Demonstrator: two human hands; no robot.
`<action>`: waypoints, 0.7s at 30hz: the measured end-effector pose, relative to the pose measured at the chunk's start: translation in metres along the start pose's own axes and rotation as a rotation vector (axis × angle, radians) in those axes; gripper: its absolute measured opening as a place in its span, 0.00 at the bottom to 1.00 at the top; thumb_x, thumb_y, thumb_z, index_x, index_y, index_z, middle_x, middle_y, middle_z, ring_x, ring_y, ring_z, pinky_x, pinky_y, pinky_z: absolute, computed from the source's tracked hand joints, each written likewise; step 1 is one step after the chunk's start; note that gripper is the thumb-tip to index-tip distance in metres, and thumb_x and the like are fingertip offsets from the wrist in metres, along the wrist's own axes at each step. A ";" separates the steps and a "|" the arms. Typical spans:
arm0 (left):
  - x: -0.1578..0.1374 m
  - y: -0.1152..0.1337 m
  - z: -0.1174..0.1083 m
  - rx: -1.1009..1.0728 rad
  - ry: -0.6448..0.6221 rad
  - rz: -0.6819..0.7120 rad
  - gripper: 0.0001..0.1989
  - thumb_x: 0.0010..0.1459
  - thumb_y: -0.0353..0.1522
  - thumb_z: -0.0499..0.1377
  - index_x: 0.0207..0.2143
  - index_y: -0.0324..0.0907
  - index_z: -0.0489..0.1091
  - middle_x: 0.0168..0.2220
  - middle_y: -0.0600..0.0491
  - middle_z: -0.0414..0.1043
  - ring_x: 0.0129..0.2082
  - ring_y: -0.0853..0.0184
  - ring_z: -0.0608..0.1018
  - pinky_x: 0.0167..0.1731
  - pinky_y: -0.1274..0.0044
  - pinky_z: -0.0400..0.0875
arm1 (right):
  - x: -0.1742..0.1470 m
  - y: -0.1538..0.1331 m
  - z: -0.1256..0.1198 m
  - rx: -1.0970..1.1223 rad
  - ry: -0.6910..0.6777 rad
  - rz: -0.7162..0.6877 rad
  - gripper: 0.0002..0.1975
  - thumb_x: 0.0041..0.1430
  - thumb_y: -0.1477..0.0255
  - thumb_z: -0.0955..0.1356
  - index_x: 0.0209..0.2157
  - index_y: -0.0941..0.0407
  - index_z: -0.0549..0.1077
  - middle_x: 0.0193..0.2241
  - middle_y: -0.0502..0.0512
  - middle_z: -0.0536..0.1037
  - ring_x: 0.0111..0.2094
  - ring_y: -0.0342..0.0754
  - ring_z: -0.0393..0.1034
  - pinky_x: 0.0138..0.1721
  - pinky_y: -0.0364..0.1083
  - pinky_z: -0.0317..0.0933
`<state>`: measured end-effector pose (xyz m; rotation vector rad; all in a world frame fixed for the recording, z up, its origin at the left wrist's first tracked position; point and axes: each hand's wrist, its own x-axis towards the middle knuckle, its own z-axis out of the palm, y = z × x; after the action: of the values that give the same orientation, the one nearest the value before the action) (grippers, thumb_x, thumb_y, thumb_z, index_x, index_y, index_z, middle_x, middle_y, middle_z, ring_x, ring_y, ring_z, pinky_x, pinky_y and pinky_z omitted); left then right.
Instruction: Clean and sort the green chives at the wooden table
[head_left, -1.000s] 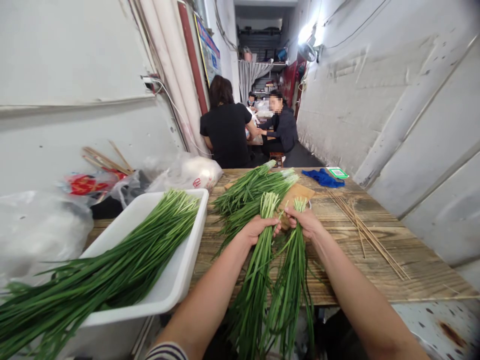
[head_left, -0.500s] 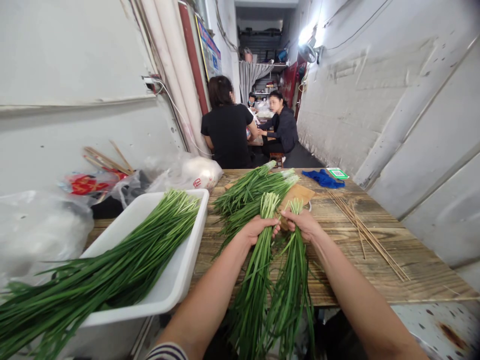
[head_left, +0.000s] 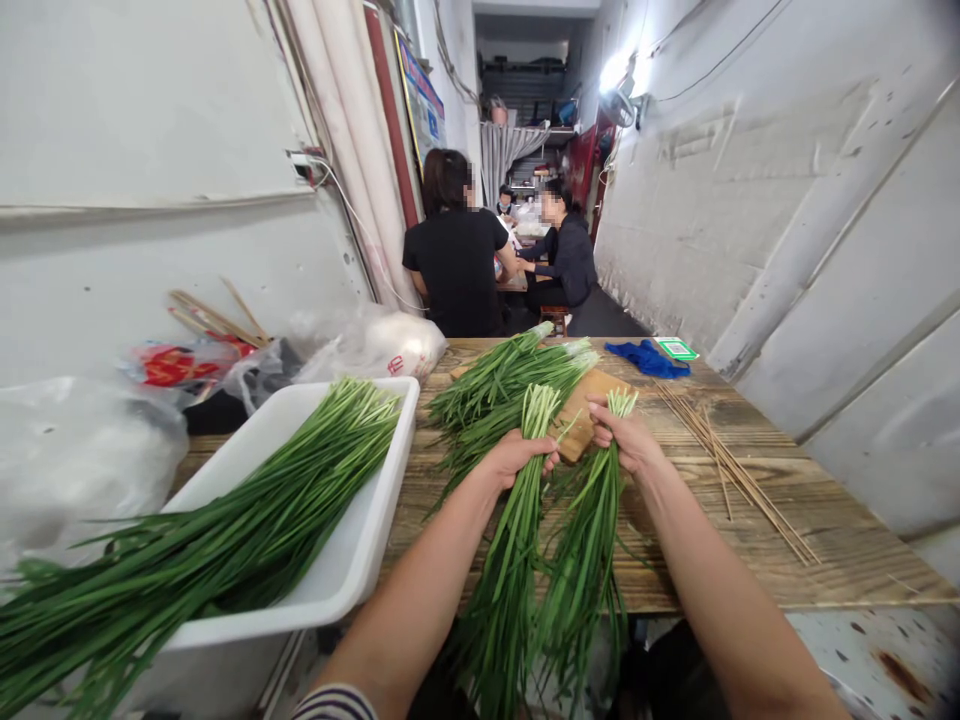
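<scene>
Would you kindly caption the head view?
Left hand and right hand each hold a bunch of greens at a wooden table.

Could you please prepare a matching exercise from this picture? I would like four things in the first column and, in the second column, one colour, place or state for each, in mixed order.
Column 1
1. Left hand
2. Cloth
3. Tub
4. Loose sticks

Column 2
A. white, with long leaves lying in it and hanging over its edge
B. thin and brown, lying on the wooden table
C. closed around a bunch of green stalks
D. blue and crumpled, next to the green-edged card

Right pairs: 1-C, 2-D, 3-A, 4-B
</scene>
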<state>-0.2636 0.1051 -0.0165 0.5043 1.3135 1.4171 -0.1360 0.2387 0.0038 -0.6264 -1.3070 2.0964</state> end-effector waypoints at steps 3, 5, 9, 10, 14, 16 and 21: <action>-0.003 0.003 0.000 0.053 0.031 0.020 0.07 0.46 0.28 0.65 0.25 0.32 0.71 0.20 0.51 0.71 0.16 0.74 0.70 0.18 0.82 0.65 | -0.003 -0.001 0.003 -0.088 -0.040 -0.032 0.19 0.40 0.69 0.75 0.36 0.58 0.71 0.14 0.40 0.64 0.11 0.34 0.52 0.11 0.36 0.47; -0.005 0.005 -0.001 0.054 0.024 0.039 0.07 0.46 0.28 0.65 0.26 0.32 0.71 0.20 0.51 0.71 0.16 0.74 0.71 0.18 0.82 0.65 | -0.005 0.002 0.004 -0.179 -0.074 -0.019 0.19 0.41 0.68 0.75 0.37 0.59 0.72 0.14 0.41 0.66 0.10 0.35 0.54 0.11 0.37 0.48; -0.007 0.009 -0.007 0.054 0.013 0.042 0.08 0.44 0.29 0.66 0.26 0.32 0.72 0.20 0.51 0.71 0.17 0.75 0.71 0.18 0.83 0.64 | -0.005 0.006 0.003 -0.332 -0.109 -0.016 0.15 0.43 0.70 0.73 0.34 0.60 0.74 0.11 0.42 0.66 0.09 0.36 0.55 0.10 0.38 0.50; -0.007 0.009 -0.008 0.058 0.012 0.029 0.08 0.44 0.29 0.66 0.26 0.32 0.72 0.20 0.51 0.71 0.17 0.75 0.71 0.18 0.83 0.64 | -0.005 0.007 0.002 -0.356 -0.120 -0.012 0.14 0.43 0.70 0.74 0.33 0.60 0.74 0.11 0.42 0.66 0.09 0.37 0.55 0.10 0.38 0.50; -0.008 0.012 -0.012 0.074 0.002 -0.009 0.07 0.45 0.28 0.65 0.26 0.32 0.72 0.19 0.52 0.71 0.16 0.75 0.70 0.18 0.84 0.64 | -0.003 0.008 -0.001 -0.417 -0.174 0.020 0.14 0.42 0.70 0.74 0.33 0.61 0.74 0.10 0.43 0.66 0.09 0.37 0.56 0.10 0.38 0.50; -0.009 0.013 -0.013 0.090 -0.007 -0.017 0.06 0.45 0.28 0.65 0.26 0.33 0.72 0.19 0.52 0.70 0.16 0.75 0.70 0.17 0.84 0.63 | -0.002 0.009 -0.003 -0.428 -0.214 0.032 0.16 0.43 0.69 0.74 0.35 0.61 0.74 0.10 0.43 0.66 0.09 0.38 0.56 0.10 0.38 0.50; -0.010 0.013 -0.016 0.120 -0.043 -0.039 0.07 0.45 0.29 0.66 0.26 0.33 0.72 0.18 0.52 0.70 0.15 0.76 0.70 0.16 0.84 0.63 | -0.002 0.009 -0.007 -0.491 -0.298 0.035 0.12 0.44 0.67 0.73 0.29 0.60 0.74 0.08 0.43 0.65 0.09 0.38 0.56 0.11 0.38 0.51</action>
<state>-0.2796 0.0919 -0.0059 0.5824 1.3724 1.2938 -0.1322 0.2390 -0.0073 -0.5471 -2.0241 1.9530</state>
